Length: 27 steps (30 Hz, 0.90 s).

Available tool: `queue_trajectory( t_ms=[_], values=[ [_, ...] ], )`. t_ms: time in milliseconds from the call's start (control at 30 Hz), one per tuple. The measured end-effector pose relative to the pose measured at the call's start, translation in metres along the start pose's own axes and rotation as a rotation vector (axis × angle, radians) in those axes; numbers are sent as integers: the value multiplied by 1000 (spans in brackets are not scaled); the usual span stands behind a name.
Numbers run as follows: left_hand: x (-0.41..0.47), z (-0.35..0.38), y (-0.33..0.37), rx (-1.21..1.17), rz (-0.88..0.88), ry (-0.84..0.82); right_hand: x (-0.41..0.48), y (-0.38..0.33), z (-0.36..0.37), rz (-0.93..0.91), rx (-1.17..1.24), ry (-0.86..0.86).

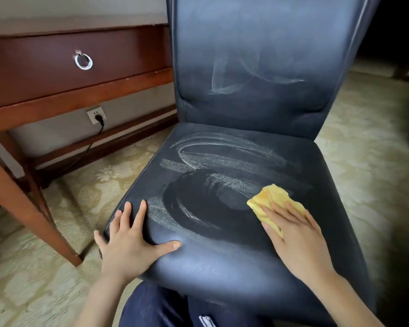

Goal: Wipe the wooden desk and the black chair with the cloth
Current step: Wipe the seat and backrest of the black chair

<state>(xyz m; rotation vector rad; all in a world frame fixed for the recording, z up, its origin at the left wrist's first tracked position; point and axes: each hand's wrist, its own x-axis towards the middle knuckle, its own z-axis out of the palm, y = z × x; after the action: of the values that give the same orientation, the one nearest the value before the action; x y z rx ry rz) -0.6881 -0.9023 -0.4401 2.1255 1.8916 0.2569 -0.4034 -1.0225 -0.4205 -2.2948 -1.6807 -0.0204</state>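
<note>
Two hands work on the black chair (246, 161). The right hand (295, 234) lies flat on the yellow cloth (267, 197), fingers (270, 214) spread and pressing it on the seat to rub off chalky streaks. The left hand (130, 241), fingers wide, holds nothing and probably steadies the seat corner. Beside the chair stands the wooden worktop (57, 74).

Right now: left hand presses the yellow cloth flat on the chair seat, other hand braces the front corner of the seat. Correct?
Not quite. In the head view the right hand presses the yellow cloth flat on the chair seat; the left hand is the one that braces the front corner of the seat, fingers spread, holding nothing.
</note>
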Motion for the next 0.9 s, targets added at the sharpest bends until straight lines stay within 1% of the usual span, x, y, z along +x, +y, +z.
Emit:
queue_trajectory(
  t_ms=[100, 233, 300, 367, 433, 500, 600, 700, 800, 900],
  values=[
    [-12, 5, 4, 33, 22, 52, 32, 0, 10, 81, -126, -92],
    [-32, 13, 12, 45, 49, 98, 76, -33, 24, 79, -115, -158],
    [-44, 16, 14, 41, 67, 129, 86, -62, 33, 23, -92, -186],
    [-55, 17, 10, 33, 93, 194, 86, -96, 43, -70, -55, -216],
    [-59, 19, 5, -40, 164, 308, 77, -121, 49, -169, -36, -226],
    [-60, 19, 0, -165, 215, 413, 62, -131, 50, -260, -31, -199],
    [-55, 18, 1, -301, 228, 475, 32, -121, 44, -370, -5, -186],
    [-49, 17, 10, -259, 245, 483, 1, -95, 34, -453, 37, -193],
    [-47, 20, 22, -232, 257, 386, -26, -65, 25, -495, 42, -121],
    [-54, 27, 27, -222, 228, 317, -41, -30, 19, -451, 22, -1]
  ],
)
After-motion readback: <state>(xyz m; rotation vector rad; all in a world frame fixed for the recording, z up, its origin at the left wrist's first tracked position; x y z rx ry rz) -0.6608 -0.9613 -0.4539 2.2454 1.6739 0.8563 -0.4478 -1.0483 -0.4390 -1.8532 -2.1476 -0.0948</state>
